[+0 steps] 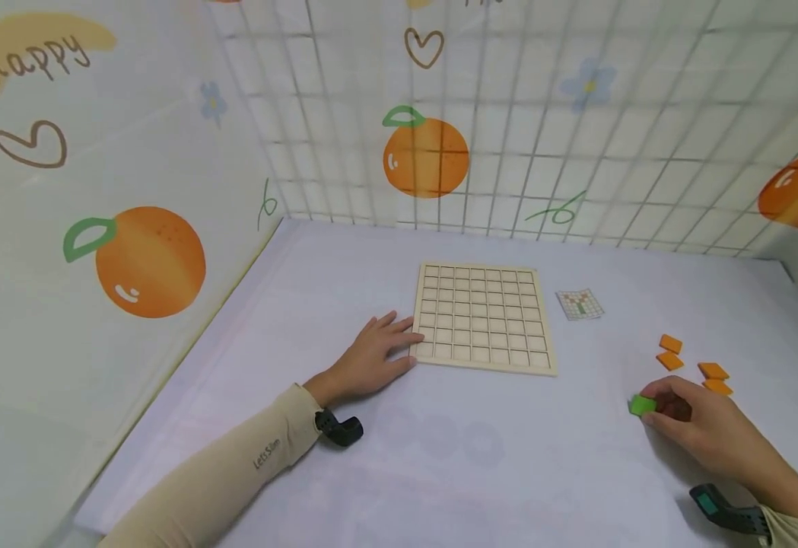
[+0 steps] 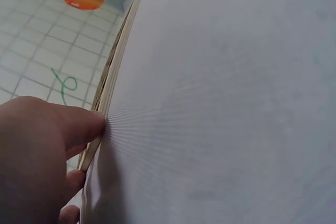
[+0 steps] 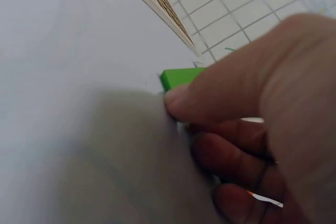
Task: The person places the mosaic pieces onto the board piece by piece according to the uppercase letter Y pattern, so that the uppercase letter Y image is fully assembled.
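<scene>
A pale wooden grid board (image 1: 484, 316) with square cells lies flat on the table. My left hand (image 1: 376, 356) rests at its left edge, fingers spread and fairly straight, with fingertips on the frame; in the left wrist view the thumb (image 2: 84, 124) touches the board's side. At the right, my right hand (image 1: 710, 430) pinches a green tile (image 1: 642, 405) between thumb and fingers, close over the table. The right wrist view shows the green tile (image 3: 181, 78) partly covered by the thumb. Orange tiles (image 1: 670, 360) lie just beyond that hand, two of them beside its knuckles.
A small card (image 1: 580, 304) printed with a grid and a coloured pattern lies right of the board. White cloth (image 1: 440, 449) covers the table. Behind it stands a wire grid (image 1: 508, 175) draped with orange-printed fabric, and a printed curtain (image 1: 49, 327) hangs at the left.
</scene>
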A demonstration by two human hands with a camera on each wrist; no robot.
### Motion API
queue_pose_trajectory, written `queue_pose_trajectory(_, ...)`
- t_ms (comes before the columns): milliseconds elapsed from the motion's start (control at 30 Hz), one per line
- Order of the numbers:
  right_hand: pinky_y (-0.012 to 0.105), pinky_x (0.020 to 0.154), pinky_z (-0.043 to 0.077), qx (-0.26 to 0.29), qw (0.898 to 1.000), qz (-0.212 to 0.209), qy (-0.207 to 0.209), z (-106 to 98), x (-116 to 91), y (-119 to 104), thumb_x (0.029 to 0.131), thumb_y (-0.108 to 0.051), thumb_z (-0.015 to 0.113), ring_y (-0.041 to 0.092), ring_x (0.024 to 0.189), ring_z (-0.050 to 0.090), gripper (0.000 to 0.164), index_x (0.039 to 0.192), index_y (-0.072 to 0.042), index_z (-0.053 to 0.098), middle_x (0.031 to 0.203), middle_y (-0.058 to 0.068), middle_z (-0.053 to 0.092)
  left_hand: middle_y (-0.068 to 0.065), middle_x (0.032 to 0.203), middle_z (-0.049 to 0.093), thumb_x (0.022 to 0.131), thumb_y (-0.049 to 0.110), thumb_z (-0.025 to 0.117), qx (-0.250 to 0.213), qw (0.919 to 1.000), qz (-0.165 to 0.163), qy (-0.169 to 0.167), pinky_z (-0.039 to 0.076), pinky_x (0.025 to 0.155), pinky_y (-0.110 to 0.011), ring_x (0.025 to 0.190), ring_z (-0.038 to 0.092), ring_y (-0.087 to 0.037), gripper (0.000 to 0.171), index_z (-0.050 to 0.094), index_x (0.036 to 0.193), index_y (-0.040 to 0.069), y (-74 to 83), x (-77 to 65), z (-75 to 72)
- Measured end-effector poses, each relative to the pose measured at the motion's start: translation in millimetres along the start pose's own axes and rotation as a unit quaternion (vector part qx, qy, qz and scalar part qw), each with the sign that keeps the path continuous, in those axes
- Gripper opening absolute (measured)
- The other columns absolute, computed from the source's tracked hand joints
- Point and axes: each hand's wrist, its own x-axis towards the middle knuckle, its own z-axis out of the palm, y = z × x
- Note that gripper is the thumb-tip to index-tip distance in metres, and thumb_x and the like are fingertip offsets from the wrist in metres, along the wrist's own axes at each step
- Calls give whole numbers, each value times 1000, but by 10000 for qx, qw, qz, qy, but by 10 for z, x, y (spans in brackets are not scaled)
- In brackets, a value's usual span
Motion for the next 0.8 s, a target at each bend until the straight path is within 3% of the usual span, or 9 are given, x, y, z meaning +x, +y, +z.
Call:
queue_pose_trajectory(233, 21, 64, 51, 219, 9996, -8, 201, 13, 85, -256, 86, -10, 76, 16, 80, 58, 24, 107, -6, 68, 98, 4, 67, -2, 159, 36, 100, 36, 60, -219, 9997, -49, 7, 4, 121, -51, 152, 16, -29, 44, 58, 143, 23, -1, 3, -23)
queue_pose_trajectory(433, 24, 66, 52, 913, 9957, -121, 18, 65, 409, -644, 90, -13, 74, 21, 86, 60, 24, 111, -5, 67, 98, 6, 67, -5, 157, 40, 98, 32, 64, -378, 9992, -92, -116, 6, 121, -51, 151, 18, -31, 43, 61, 140, 22, 35, 6, -62)
queue_pose_trajectory(633, 28, 71, 53, 1722, 9839, -304, -368, 187, 783, -910, 91, -16, 73, 23, 92, 64, 28, 115, -5, 66, 100, 10, 65, -3, 157, 40, 98, 32, 63, -267, 9991, -197, -252, 7, 121, -52, 151, 17, -29, 43, 61, 140, 23, 63, 17, -57)
queue_pose_trajectory(800, 30, 64, 54, 2282, 9717, -432, -438, 320, 992, -1081, 90, -12, 73, 24, 82, 65, 29, 116, -3, 65, 97, 14, 64, -2, 157, 40, 99, 32, 63, -143, 9991, -346, -208, 9, 121, -51, 151, 18, -28, 43, 61, 140, 23, 64, -23, -101)
